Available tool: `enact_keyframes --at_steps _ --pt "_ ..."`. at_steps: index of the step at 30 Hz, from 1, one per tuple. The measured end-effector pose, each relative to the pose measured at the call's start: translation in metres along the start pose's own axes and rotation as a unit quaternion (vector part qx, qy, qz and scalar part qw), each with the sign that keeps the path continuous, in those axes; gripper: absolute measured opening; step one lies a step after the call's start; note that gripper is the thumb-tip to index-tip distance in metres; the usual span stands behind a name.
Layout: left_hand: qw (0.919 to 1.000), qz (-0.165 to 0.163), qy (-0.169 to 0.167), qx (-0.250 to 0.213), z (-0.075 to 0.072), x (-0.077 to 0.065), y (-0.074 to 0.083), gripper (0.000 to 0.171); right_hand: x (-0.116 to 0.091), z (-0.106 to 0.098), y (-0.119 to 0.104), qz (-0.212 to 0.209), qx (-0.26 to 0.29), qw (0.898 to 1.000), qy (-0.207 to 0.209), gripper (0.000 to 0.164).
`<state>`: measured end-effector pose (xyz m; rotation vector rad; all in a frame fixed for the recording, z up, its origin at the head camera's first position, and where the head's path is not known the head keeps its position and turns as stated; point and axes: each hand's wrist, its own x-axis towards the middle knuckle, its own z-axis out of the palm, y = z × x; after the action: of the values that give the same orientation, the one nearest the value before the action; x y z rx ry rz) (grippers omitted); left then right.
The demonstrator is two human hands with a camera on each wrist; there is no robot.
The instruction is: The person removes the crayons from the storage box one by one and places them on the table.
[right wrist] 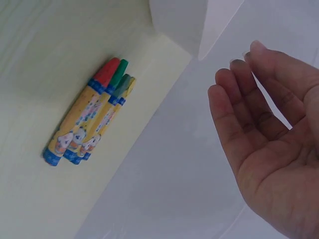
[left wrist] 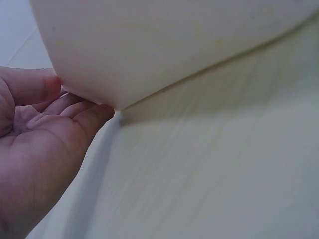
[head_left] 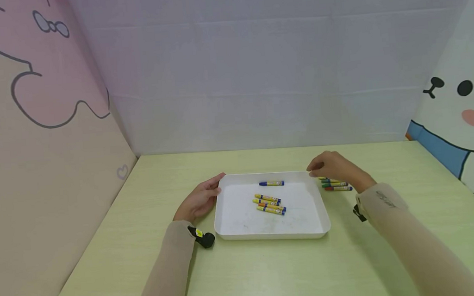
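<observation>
A shallow white tray (head_left: 300,212) rests on the table, with a dark blue crayon (head_left: 272,184) near its back wall and several yellow-wrapped crayons (head_left: 272,210) grouped mid-tray. My left hand (head_left: 199,200) grips the tray's left side; the left wrist view shows the thumb against the tray wall (left wrist: 129,45) and fingers at its lower edge. Over the tray's back right corner hovers my right hand (head_left: 335,166), fingers loosely bent and holding nothing. Right of the tray, partly beneath that hand, a row of crayons lies on the table, including a red crayon (right wrist: 82,112) and a green crayon (right wrist: 117,73).
The pale wooden table (head_left: 255,276) extends around the tray. A white cloth backdrop (head_left: 231,74) stands behind it. Printed panels close in the sides, a pink figure (head_left: 47,79) at left and a white bear-like face (head_left: 460,112) at right.
</observation>
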<state>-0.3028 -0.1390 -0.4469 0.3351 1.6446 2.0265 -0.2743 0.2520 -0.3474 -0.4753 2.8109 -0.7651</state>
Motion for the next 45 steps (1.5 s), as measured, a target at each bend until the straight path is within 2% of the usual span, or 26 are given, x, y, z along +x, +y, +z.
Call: enact_keyframes --at_steps 12,22,33,45 --pt "1.0000 0.000 0.000 -0.003 0.000 0.000 0.000 0.059 0.022 0.006 -0.022 0.002 0.003 1.000 -0.018 0.026" --pt "1.0000 0.000 -0.003 -0.001 -0.001 0.000 -0.001 0.059 0.036 0.021 -0.036 0.017 0.003 0.999 -0.038 0.028" --pt "1.0000 0.006 -0.007 0.003 -0.001 0.000 0.000 0.060 0.050 0.036 -0.043 0.026 0.017 0.998 -0.050 0.026" --pt "1.0000 0.004 -0.001 0.002 0.000 0.001 -0.001 0.059 0.054 0.048 -0.044 0.054 0.009 0.997 -0.058 0.030"
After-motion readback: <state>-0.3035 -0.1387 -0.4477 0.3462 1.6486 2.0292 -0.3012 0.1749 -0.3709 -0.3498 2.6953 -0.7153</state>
